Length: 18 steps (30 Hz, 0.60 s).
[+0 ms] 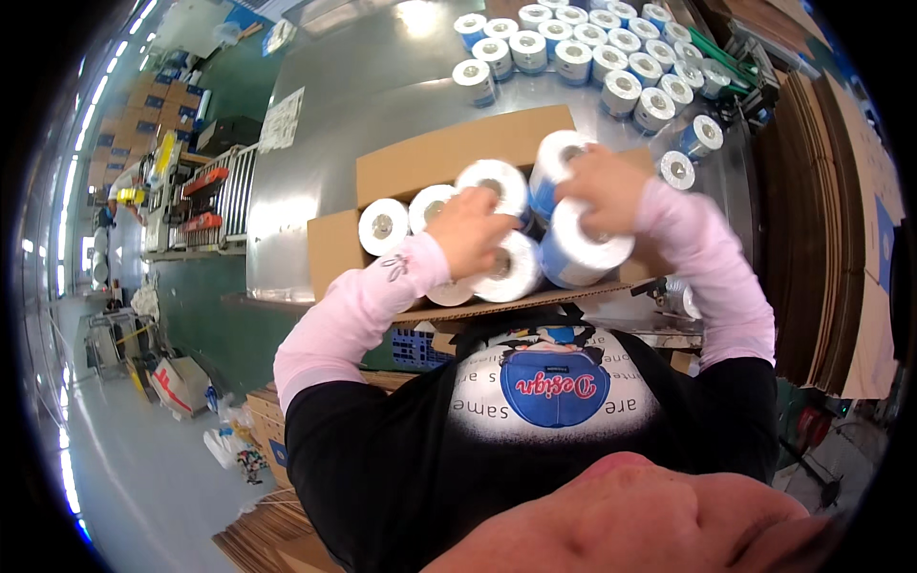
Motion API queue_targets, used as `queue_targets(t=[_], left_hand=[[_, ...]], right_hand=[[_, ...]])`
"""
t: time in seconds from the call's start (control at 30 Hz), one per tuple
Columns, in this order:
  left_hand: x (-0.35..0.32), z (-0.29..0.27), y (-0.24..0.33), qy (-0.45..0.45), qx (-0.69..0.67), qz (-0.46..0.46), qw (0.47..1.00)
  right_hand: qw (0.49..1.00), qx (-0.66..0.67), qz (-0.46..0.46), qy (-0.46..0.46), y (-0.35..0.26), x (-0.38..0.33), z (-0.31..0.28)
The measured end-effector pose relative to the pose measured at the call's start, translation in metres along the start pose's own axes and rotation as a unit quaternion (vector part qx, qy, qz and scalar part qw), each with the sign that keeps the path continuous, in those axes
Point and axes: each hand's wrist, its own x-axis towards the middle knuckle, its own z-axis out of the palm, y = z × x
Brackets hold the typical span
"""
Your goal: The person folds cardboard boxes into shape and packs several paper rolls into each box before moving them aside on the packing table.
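An open cardboard box [458, 143] lies on the metal table before me, with several white paper rolls [383, 227] standing in its left part. My left hand [470, 234] is over the middle of the box, fingers bent onto a far roll [495, 177] and a near roll [513, 272]. At the box's right end, my right hand [604, 186] grips two blue-and-white wrapped rolls, a far one [546, 172] and a near one [583, 256]. These two stand higher than the rolls at the left. Both hands are slightly blurred, and some fingertips are hidden in the roll cores.
More wrapped rolls [573, 59] stand grouped at the table's far right. Flattened cardboard [812, 239] is stacked upright at the right. A paper sheet [282, 119] lies on the table [334, 105] at the left. Beyond it stands a roller conveyor [224, 201].
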Motion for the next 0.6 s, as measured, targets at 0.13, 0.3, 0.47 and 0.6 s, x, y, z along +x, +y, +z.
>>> queue_targets(t=[0.13, 0.3, 0.47, 0.6], left_hand=[[-0.011, 0.009, -0.014, 0.056, -0.085, -0.026, 0.994], [-0.106, -0.008, -0.076, 0.256, -0.018, -0.224, 0.940], [-0.217, 0.068, -0.159, 0.339, -0.041, -0.502, 0.795], [-0.211, 0.057, -0.115, 0.214, -0.247, -0.496, 0.804]], right_hand=[[0.988, -0.126, 0.090, 0.002, -0.016, 0.013, 0.097], [0.993, 0.047, 0.111, -0.001, -0.045, -0.031, 0.091], [0.861, -0.005, 0.308, 0.404, 0.040, -0.115, 0.108], [0.818, 0.301, 0.371, 0.320, 0.062, -0.124, 0.107]])
